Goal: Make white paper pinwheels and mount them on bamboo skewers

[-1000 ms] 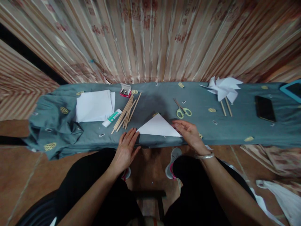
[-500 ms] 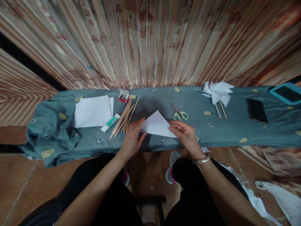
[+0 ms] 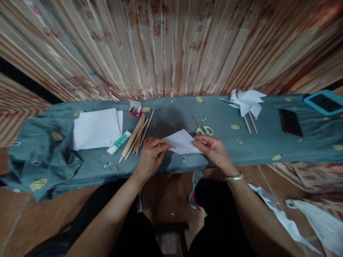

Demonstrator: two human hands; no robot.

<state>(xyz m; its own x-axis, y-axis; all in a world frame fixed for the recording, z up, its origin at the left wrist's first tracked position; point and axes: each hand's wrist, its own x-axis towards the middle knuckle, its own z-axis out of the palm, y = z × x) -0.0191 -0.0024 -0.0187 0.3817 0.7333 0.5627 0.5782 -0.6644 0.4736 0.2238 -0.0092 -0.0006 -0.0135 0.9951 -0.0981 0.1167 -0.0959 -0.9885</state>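
A folded sheet of white paper (image 3: 182,142) is held between my two hands, just over the near part of the cloth. My left hand (image 3: 152,153) pinches its left corner between thumb and fingers. At the right corner, my right hand (image 3: 213,148) grips the paper the same way, a bracelet on its wrist. Green-handled scissors (image 3: 203,129) lie just beyond my right hand. Left of my left hand are several thin wooden sticks (image 3: 136,135) in a loose pile, and a green and white glue stick (image 3: 119,142).
A stack of white paper (image 3: 96,128) lies at the left, near a small red box of metal pins (image 3: 135,109). White paper pinwheels (image 3: 246,102) on sticks, a black phone (image 3: 291,123) and a blue-framed tablet (image 3: 325,102) are at the right. A curtain (image 3: 171,50) hangs behind.
The left fingers have closed from a spread hold into a pinch on the paper's left corner. The paper has tilted and its peak is lower. The view has shifted slightly.
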